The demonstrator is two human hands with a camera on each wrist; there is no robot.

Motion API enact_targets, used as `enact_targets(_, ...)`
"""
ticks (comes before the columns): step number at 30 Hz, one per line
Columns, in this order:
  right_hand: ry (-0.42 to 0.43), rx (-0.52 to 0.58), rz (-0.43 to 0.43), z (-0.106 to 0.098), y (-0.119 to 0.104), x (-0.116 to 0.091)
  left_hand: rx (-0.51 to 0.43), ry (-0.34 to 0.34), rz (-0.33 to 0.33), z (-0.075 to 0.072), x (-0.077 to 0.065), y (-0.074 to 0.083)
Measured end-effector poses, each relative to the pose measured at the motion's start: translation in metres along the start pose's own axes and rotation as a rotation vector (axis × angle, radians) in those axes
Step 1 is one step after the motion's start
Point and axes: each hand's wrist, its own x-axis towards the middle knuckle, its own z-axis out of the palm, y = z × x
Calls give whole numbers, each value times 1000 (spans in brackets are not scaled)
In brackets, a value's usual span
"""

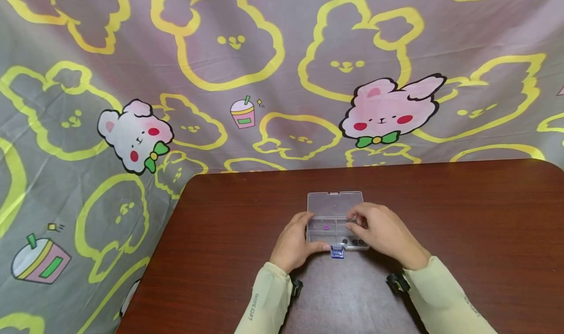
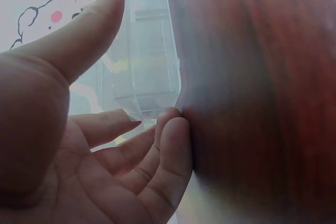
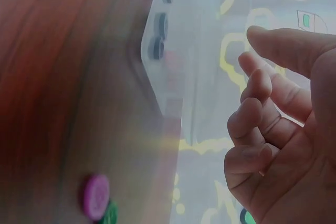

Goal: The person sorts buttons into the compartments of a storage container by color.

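A clear plastic compartment box (image 1: 321, 238) lies on the table with its lid (image 1: 323, 204) raised and a blue latch (image 1: 337, 252) at the front. My left hand (image 1: 292, 243) holds the box's left end, thumb along the front and fingers at the side. Over the right-hand compartments hovers my right hand (image 1: 382, 231), fingers loosely bent; in the right wrist view nothing shows between thumb and fingers. One purple button (image 1: 326, 227) sits in a left compartment. Dark buttons (image 3: 157, 49) lie in the front right compartment.
Beside the box, in the right wrist view, a magenta button (image 3: 96, 196) and a green button (image 3: 108, 213) lie on the brown table (image 1: 238, 216); the right hand hides them in the head view. A patterned cloth (image 1: 282, 79) hangs behind the table's far edge.
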Motion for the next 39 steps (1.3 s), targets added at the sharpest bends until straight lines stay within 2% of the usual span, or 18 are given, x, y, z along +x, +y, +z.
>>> enact_targets(12,-11,93,112,-19,10,-19,-17,-11,-32,-1,1,0)
enact_targets(24,-25,68,195,-34,27,-37,-24,-14,-52,1,0,-1)
enact_targets(32,-14,53,194,-43,36,-46,-23,-16,-52,1,0,-1)
enact_targets(39,-41,70,234,-46,43,-50,-24,-20,-50,1,0,0)
